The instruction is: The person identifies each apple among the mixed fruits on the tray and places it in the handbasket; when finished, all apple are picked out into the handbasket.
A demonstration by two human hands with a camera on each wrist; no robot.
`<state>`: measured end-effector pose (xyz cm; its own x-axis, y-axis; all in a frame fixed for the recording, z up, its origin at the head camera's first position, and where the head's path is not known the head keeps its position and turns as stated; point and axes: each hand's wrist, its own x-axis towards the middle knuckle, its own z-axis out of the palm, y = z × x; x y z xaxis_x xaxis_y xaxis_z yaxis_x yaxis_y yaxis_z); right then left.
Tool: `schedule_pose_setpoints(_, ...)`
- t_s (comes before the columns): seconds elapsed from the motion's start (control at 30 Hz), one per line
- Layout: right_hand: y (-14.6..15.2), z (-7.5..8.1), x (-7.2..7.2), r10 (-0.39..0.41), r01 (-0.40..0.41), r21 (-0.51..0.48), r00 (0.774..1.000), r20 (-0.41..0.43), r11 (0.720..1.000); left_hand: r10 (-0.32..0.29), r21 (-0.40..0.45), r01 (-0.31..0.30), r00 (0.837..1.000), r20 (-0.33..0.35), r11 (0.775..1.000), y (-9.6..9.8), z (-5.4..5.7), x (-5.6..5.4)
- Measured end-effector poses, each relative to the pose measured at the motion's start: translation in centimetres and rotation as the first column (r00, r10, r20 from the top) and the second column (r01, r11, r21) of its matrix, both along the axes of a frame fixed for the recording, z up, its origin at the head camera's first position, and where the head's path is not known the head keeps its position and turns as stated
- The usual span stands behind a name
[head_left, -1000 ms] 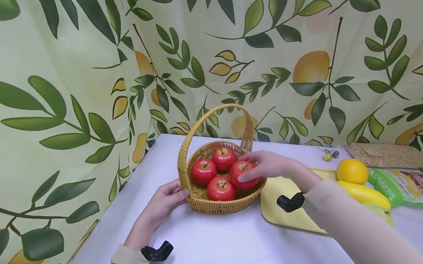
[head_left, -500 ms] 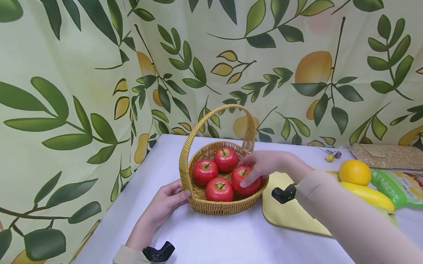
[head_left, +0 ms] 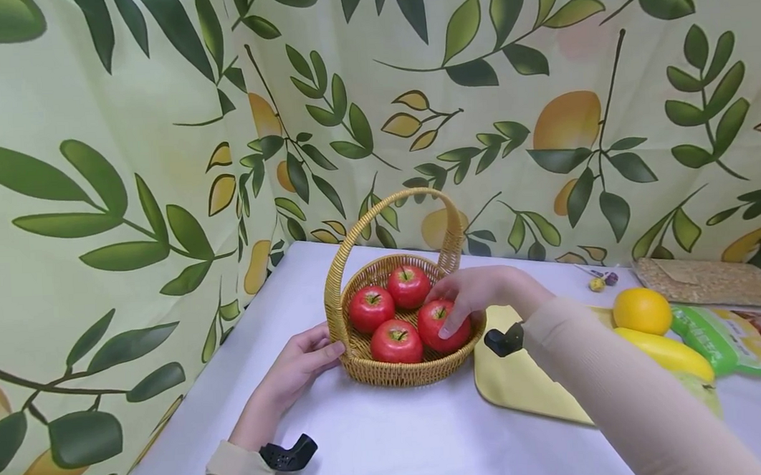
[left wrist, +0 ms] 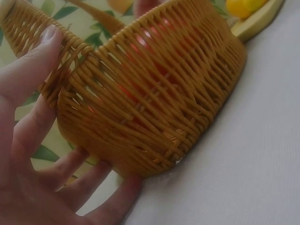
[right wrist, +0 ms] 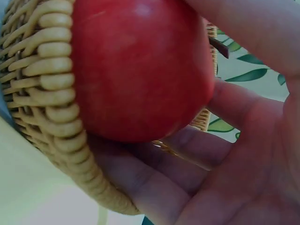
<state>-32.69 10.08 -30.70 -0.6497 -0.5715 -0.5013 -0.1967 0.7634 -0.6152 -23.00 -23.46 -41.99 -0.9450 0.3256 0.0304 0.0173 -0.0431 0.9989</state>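
Observation:
A wicker basket point(head_left: 403, 372) with a tall arched handle stands on the table, holding several red apples point(head_left: 395, 342). My left hand point(head_left: 299, 364) holds the basket at its left side, thumb at the foot of the handle. In the left wrist view its other fingers point(left wrist: 112, 201) spread along the outer wall. My right hand point(head_left: 480, 293) reaches in over the right rim and grips the rightmost apple point(head_left: 438, 324). In the right wrist view this apple point(right wrist: 140, 70) sits against the rim, thumb on one side and fingers below; part of the fingers is hidden behind it.
To the right lies a yellow board point(head_left: 523, 380), partly under my right forearm. An orange point(head_left: 643, 311), a banana point(head_left: 671, 353) and a pale green fruit point(head_left: 701, 389) sit by it. Behind are a green food packet point(head_left: 715, 342) and a bag of grain point(head_left: 712, 281). A leaf-patterned cloth point(head_left: 510, 116) hangs behind.
My right hand, gripping the rightmost apple, has shifted slightly, and its wrist has swung a little left. My left hand stays on the basket; the view has drifted slightly.

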Motion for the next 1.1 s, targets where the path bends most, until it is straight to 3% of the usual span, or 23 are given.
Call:
schedule_pose_setpoints(0.33,-0.6,-0.8,-0.2,0.020,-0.017,0.032,0.996,-0.083,0.999,-0.001,-0.004,0.001,1.000,0.001,1.000,0.2,0.0,0.0)
schedule_pose_setpoints(1.1,-0.4,-0.7,0.6,0.013,-0.006,0.057,0.992,-0.123,0.998,0.008,-0.004,-0.008,1.000,-0.017,1.000,0.2,-0.3,0.1)
